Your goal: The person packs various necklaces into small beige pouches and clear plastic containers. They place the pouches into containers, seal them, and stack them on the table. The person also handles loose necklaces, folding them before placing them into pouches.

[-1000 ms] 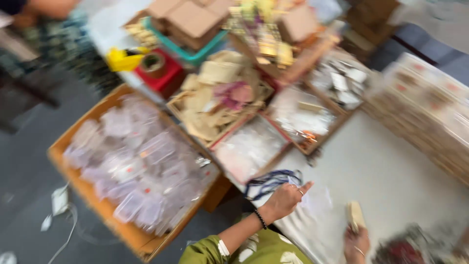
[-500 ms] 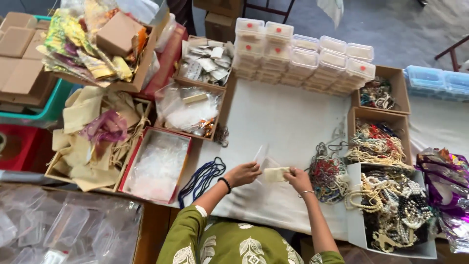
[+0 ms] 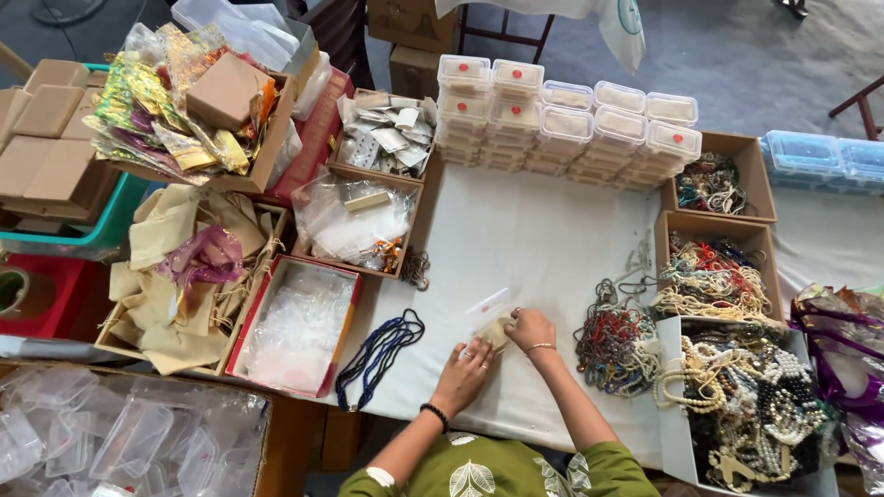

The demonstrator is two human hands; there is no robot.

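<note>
Seemingly both grips, left hand [image 3: 463, 373] and right hand [image 3: 529, 329], pinching small beige pouch [image 3: 498, 332].

Green top with pale leaf prints; black band on the left wrist [image 3: 435, 415], thin bangle on the right wrist [image 3: 540, 348].

Both hands meet on the white tablecloth [image 3: 543, 248]: the left hand [image 3: 465, 365] and right hand [image 3: 531, 328] pinch a small beige card [image 3: 498, 330] under a clear plastic sleeve [image 3: 486, 306]. A dark blue bead necklace [image 3: 378, 352] lies just left of them.

Single head view, steep downward look at white table [image 3: 543, 248], fairly near, hands at bottom.
</note>
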